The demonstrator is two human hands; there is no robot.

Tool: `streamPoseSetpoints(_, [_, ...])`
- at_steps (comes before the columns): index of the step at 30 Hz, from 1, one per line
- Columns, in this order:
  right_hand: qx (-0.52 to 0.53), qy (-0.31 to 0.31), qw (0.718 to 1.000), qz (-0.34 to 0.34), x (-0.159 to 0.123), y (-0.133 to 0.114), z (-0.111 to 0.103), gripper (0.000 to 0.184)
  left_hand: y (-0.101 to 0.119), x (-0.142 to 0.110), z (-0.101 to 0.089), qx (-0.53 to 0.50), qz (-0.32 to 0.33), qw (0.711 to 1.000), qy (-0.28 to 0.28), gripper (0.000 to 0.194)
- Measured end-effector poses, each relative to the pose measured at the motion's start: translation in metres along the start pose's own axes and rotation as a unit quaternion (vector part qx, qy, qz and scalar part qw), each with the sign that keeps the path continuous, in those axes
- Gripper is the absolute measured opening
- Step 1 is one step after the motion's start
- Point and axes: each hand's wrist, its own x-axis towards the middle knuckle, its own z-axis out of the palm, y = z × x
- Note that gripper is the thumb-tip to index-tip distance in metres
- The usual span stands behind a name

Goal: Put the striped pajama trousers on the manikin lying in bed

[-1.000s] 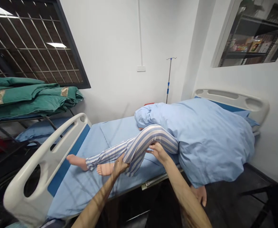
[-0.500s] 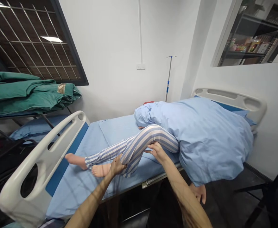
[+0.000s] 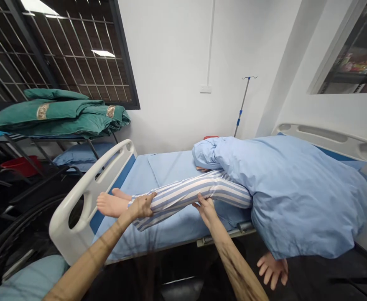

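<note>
A mannequin's near leg (image 3: 183, 193) in blue-and-white striped trousers lies lifted and slightly bent over the bed. My left hand (image 3: 143, 205) wraps around the lower leg, a little above the bare foot (image 3: 111, 205). At the knee, my right hand (image 3: 206, 209) holds the underside, thumb up against the cloth and the other fingers partly hidden below. The far foot (image 3: 121, 193) shows just behind the near one. A bulky light-blue quilt (image 3: 296, 188) covers the upper body, and a mannequin's hand (image 3: 273, 269) hangs below its edge.
The bed has a blue sheet (image 3: 167, 165), a pale footboard (image 3: 64, 209) and a headboard (image 3: 327, 133). An IV pole (image 3: 241, 108) stands behind it. Green folded bedding (image 3: 58, 115) lies at left, above a red basin (image 3: 22, 166). A wheelchair wheel (image 3: 1, 242) sits by the footboard.
The near leg has gone from sharply bent to nearly straight, its foot moving up and toward the footboard with my left hand. My right hand stays at the knee. The view has shifted left.
</note>
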Motion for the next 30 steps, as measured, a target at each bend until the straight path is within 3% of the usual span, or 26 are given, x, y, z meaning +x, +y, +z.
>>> streamPoseSetpoints(8, [0.087,-0.003,0.995,0.048,-0.005,0.05,-0.005,0.036,-0.018,-0.019,-0.021,0.09,0.02,0.995,-0.027,0.077])
streamPoseSetpoints(14, [0.134,0.029,0.986,0.099,-0.005,0.111,-0.019,0.036,-0.034,-0.015,-0.013,0.117,0.027,0.991,-0.058,0.065])
streamPoseSetpoints(20, [0.071,0.05,0.988,0.13,0.002,0.157,-0.042,0.033,-0.054,0.001,0.031,0.087,0.006,0.993,-0.077,0.064])
streamPoseSetpoints(27, [-0.008,0.096,0.987,0.126,0.002,0.183,-0.063,0.032,-0.07,0.011,0.102,0.018,-0.039,0.995,-0.092,0.073])
streamPoseSetpoints(30, [-0.034,0.11,0.985,0.125,0.0,0.188,-0.069,0.034,-0.07,0.012,0.124,-0.011,-0.048,0.994,-0.094,0.07])
